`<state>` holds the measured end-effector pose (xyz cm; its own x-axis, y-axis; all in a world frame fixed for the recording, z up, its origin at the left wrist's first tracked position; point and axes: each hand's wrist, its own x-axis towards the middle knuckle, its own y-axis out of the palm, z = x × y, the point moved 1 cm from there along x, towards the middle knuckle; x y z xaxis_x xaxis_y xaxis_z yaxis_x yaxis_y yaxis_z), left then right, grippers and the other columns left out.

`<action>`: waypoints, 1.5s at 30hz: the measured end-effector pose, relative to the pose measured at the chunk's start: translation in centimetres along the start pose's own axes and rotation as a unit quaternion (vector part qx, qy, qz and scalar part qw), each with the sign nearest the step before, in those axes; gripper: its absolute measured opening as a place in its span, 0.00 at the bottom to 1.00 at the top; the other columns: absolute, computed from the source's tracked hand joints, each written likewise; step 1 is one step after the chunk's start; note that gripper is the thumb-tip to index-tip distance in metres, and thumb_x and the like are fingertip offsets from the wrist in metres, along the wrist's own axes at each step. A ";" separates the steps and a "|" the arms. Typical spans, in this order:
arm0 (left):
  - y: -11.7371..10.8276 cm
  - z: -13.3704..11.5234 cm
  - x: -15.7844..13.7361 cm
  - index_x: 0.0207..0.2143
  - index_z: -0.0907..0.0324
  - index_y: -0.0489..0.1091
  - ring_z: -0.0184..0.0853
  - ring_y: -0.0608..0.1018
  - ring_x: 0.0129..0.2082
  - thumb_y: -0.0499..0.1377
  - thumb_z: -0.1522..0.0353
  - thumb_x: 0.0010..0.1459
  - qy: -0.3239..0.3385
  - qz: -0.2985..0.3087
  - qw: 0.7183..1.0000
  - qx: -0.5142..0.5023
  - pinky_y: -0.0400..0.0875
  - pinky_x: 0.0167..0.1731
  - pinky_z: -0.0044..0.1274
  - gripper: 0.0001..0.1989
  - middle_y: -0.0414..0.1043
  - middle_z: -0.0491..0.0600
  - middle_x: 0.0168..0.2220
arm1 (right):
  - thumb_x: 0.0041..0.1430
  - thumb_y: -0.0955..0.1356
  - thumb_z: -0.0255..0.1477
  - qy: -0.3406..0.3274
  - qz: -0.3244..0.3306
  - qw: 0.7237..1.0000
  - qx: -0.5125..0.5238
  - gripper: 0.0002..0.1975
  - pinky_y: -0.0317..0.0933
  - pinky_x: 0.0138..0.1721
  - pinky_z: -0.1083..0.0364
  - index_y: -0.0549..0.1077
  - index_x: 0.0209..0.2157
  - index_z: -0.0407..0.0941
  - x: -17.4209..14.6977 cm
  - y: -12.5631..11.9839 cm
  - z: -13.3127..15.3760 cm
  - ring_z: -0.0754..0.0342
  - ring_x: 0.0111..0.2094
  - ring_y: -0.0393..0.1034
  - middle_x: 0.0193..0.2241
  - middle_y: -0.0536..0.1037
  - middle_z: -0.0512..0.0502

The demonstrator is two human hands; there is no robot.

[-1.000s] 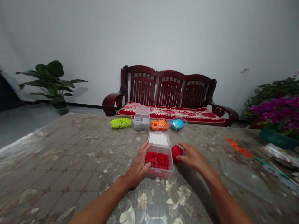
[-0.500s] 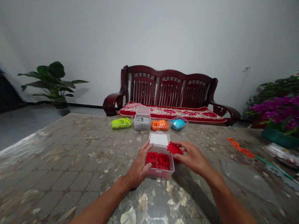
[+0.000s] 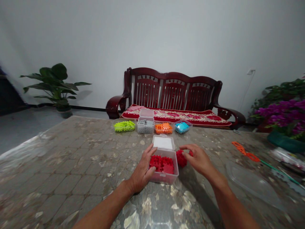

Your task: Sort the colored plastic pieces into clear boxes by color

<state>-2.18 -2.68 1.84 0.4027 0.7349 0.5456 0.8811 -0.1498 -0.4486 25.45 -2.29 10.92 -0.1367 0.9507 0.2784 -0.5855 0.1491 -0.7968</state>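
A clear plastic box (image 3: 163,178) of red toothed building blocks (image 3: 158,163) stands in front of me with its lid (image 3: 163,142) flipped back. My left hand (image 3: 143,168) grips the box's left side, fingers along the wall and thumb over the front rim. A ridged red plate (image 3: 168,168) lies at the front right inside. Just right of the box is a small pile of red blocks (image 3: 181,158) on the table. My right hand (image 3: 196,158) reaches over this pile, thumb and forefinger apart at the blocks; its other fingers are hidden.
Behind the box stand containers of lime green (image 3: 124,126), grey (image 3: 145,122), orange (image 3: 163,128) and blue blocks (image 3: 182,127). A loose clear lid (image 3: 250,181), linked orange pieces (image 3: 245,152) and a flower pot (image 3: 283,140) are on the right. A wooden bench (image 3: 172,90) stands beyond the table.
My right hand has let go of the red plate it held at the box's right edge and moved slightly right to the pile. A plate now shows inside the box. My left hand stays put.
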 end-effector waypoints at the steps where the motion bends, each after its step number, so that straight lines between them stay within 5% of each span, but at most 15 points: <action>1: 0.0 0.0 0.0 0.72 0.54 0.49 0.52 0.50 0.74 0.49 0.57 0.71 -0.001 0.000 1.000 -0.003 0.48 0.70 0.49 0.30 0.42 0.58 0.75 | 0.57 0.67 0.31 0.026 -0.019 0.999 -0.008 0.18 0.66 0.54 0.44 0.82 0.47 0.47 0.0 0.0 -0.9 0.43 0.49 0.76 0.46 0.84 0.42; 9: -0.1 0.0 -0.1 0.72 0.53 0.49 0.53 0.48 0.75 0.50 0.58 0.70 -0.004 0.004 1.000 -0.006 0.47 0.71 0.50 0.31 0.40 0.57 0.76 | 0.48 0.74 0.34 0.087 0.026 0.993 -0.082 0.36 0.64 0.58 0.42 0.73 0.61 0.45 -1.2 1.8 -4.0 0.37 0.57 0.71 0.56 0.78 0.38; 25: -0.1 -0.1 0.0 0.73 0.52 0.44 0.56 0.47 0.75 0.52 0.48 0.68 0.003 0.007 1.000 -0.014 0.48 0.70 0.51 0.39 0.38 0.59 0.75 | 0.56 0.71 0.34 0.063 -0.083 0.992 -0.074 0.26 0.66 0.56 0.40 0.76 0.57 0.46 -1.7 2.2 -2.9 0.39 0.52 0.74 0.50 0.81 0.38; 29: 0.0 0.0 0.0 0.73 0.53 0.44 0.56 0.47 0.75 0.52 0.49 0.68 0.004 0.002 1.000 -0.014 0.47 0.70 0.52 0.39 0.39 0.60 0.75 | 0.55 0.71 0.33 0.023 -0.086 0.996 0.008 0.27 0.66 0.56 0.43 0.74 0.58 0.48 -1.5 1.4 -0.1 0.43 0.52 0.74 0.51 0.80 0.41; 34: 0.2 0.0 0.0 0.73 0.53 0.45 0.56 0.46 0.75 0.53 0.51 0.68 0.003 -0.002 1.000 -0.008 0.48 0.70 0.51 0.38 0.39 0.60 0.75 | 0.52 0.72 0.27 -0.062 0.005 0.998 0.025 0.29 0.66 0.55 0.45 0.75 0.57 0.47 -0.8 2.4 4.5 0.45 0.50 0.74 0.49 0.81 0.42; 39: 0.2 0.2 -0.2 0.73 0.54 0.45 0.56 0.47 0.75 0.53 0.51 0.69 0.009 -0.015 1.000 0.016 0.47 0.70 0.51 0.38 0.39 0.61 0.75 | 0.53 0.71 0.24 -0.140 0.036 0.987 0.065 0.26 0.64 0.59 0.45 0.77 0.55 0.48 0.6 4.4 5.1 0.46 0.54 0.72 0.52 0.81 0.43; 45: -0.1 0.1 -0.2 0.73 0.54 0.44 0.55 0.48 0.74 0.53 0.53 0.68 0.004 0.006 1.000 0.017 0.46 0.70 0.50 0.38 0.39 0.60 0.75 | 0.58 0.65 0.28 -0.002 -0.097 0.992 0.081 0.19 0.66 0.57 0.43 0.79 0.49 0.47 0.8 3.6 0.1 0.46 0.52 0.75 0.51 0.81 0.42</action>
<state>-2.30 -2.74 1.73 0.4145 0.7280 0.5461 0.8679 -0.1357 -0.4778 23.11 -0.99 8.33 -0.0105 0.9072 0.4205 -0.7216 0.2842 -0.6312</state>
